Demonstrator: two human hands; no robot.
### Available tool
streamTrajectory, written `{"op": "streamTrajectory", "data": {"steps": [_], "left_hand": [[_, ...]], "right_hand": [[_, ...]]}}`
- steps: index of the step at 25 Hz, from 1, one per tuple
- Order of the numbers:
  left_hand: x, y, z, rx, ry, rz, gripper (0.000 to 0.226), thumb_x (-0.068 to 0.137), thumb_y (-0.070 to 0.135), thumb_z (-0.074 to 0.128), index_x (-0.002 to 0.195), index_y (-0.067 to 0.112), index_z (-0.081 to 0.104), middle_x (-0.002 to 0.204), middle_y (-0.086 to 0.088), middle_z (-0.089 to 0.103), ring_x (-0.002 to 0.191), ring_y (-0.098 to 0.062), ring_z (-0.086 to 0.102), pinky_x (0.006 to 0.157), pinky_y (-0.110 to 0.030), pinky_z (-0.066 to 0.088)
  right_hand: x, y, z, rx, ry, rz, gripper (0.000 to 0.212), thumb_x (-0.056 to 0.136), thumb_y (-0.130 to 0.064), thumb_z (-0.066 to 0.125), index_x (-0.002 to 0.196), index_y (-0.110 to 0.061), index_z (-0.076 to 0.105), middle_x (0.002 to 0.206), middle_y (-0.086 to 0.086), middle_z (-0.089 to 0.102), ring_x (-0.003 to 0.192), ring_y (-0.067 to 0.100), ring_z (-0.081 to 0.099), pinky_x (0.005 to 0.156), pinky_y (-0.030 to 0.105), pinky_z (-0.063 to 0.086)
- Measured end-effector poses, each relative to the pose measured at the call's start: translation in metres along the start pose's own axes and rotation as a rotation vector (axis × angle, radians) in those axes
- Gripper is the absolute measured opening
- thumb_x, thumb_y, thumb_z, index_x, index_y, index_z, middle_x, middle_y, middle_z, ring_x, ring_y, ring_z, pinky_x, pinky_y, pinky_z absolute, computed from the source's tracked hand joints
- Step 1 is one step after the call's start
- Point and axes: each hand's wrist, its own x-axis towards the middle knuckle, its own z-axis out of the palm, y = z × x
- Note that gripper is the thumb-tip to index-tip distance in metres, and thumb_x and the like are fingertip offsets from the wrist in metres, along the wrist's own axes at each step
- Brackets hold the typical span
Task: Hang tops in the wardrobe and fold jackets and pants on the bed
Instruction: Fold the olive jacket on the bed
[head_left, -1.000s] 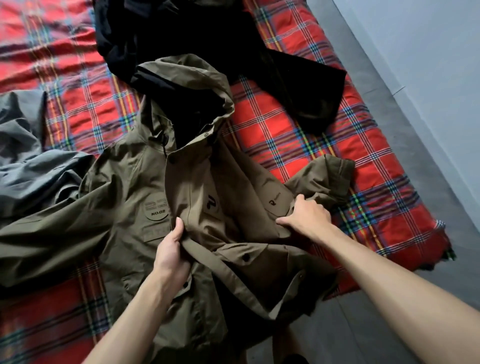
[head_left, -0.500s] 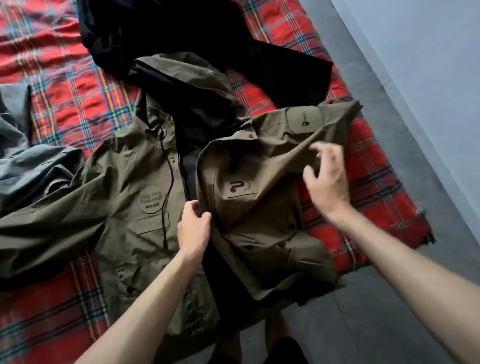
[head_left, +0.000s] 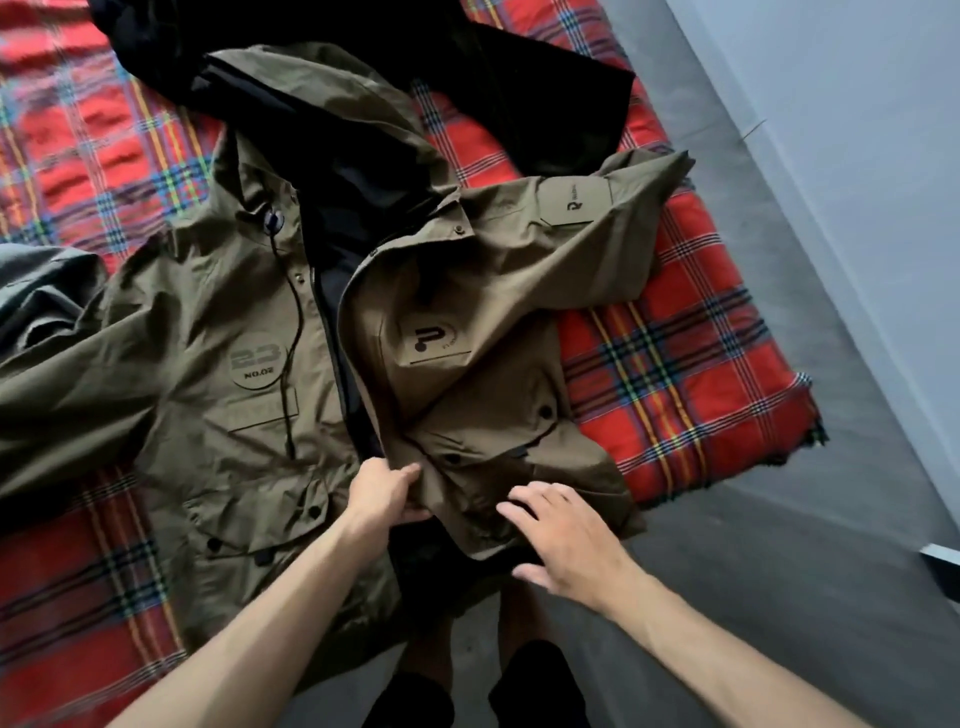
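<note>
The left hand (head_left: 384, 493) pinches the open front edge of an olive green hooded jacket (head_left: 208, 338) low down near the hem. The thumb lies on top of the cloth and the fingers are curled under it. Just beside it, the right hand (head_left: 566, 535) is held palm down with its fingers spread and relaxed over the lower corner of the same front panel. Whether it presses the cloth or floats just above it cannot be told.

The jacket lies front side up on a bed covered with a red plaid blanket (head_left: 675, 364). Its front is open and shows a black lining down the middle. The hem hangs over the near edge of the bed. One sleeve stretches away to the left, and the other is crumpled across toward the upper right. The hood points away from the person and rests partly on a black garment (head_left: 519, 78) spread at the far side of the bed. A grey garment (head_left: 41, 296) lies bunched at the left edge, touching the jacket's sleeve.

A grey floor (head_left: 779, 571) runs along the right of the bed to a pale wall (head_left: 857, 104).
</note>
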Motion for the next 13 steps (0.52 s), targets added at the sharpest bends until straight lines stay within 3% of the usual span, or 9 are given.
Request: {"op": "streamTrajectory", "data": {"steps": [2,4,7,10,12,13], "left_hand": [[-0.009,0.003,-0.006,-0.149,-0.043,0.078,0.011,0.097,0.005,0.056,0.092,0.002,0.065,0.086,-0.015,0.069,0.067,-0.022,0.066,0.044,-0.028,0.055],[-0.017,0.007,-0.012,-0.205,-0.076,0.178,0.013,0.098,0.006,0.054,0.100,0.000,0.066,0.088,-0.016,0.069,0.066,-0.019,0.068,0.048,-0.028,0.056],[-0.029,0.012,-0.022,-0.219,0.014,0.297,0.017,0.100,0.010,0.052,0.091,0.005,0.065,0.081,-0.013,0.067,0.058,-0.012,0.067,0.047,-0.025,0.054],[-0.046,0.006,-0.037,-0.231,-0.038,0.245,0.017,0.101,0.025,0.052,0.090,0.014,0.060,0.082,-0.006,0.064,0.057,-0.011,0.065,0.054,-0.027,0.053],[-0.058,-0.014,-0.041,-0.065,-0.204,0.087,0.026,0.094,0.040,0.060,0.101,0.016,0.061,0.091,-0.006,0.067,0.072,-0.023,0.066,0.064,-0.031,0.050],[-0.062,-0.033,-0.042,0.071,-0.256,0.037,0.030,0.089,0.042,0.067,0.101,0.015,0.064,0.090,-0.005,0.069,0.074,-0.025,0.066,0.065,-0.032,0.051]], "right_hand": [[0.017,-0.009,-0.002,0.049,-0.097,0.128,0.071,0.059,-0.046,0.081,0.121,-0.017,0.060,0.109,0.004,0.062,0.102,0.026,0.062,0.086,0.036,0.051],[0.033,-0.008,-0.010,0.119,-0.207,0.228,0.042,0.077,-0.042,0.069,0.111,-0.019,0.062,0.106,0.006,0.065,0.102,0.030,0.063,0.084,0.037,0.048],[0.031,-0.015,-0.020,0.322,-0.279,0.339,0.020,0.090,-0.043,0.057,0.087,-0.024,0.056,0.097,0.011,0.069,0.099,0.034,0.063,0.074,0.037,0.044],[-0.003,-0.044,-0.030,0.524,-0.070,0.486,0.021,0.091,-0.038,0.060,0.079,-0.026,0.046,0.075,0.013,0.066,0.081,0.037,0.063,0.063,0.039,0.040],[-0.019,-0.080,-0.028,0.577,0.091,0.409,0.015,0.089,-0.033,0.063,0.086,-0.023,0.053,0.071,0.012,0.065,0.074,0.036,0.063,0.060,0.037,0.039],[-0.018,-0.103,-0.024,0.643,0.082,0.315,0.013,0.089,-0.031,0.064,0.092,-0.021,0.057,0.076,0.010,0.067,0.077,0.032,0.064,0.063,0.035,0.039]]}}
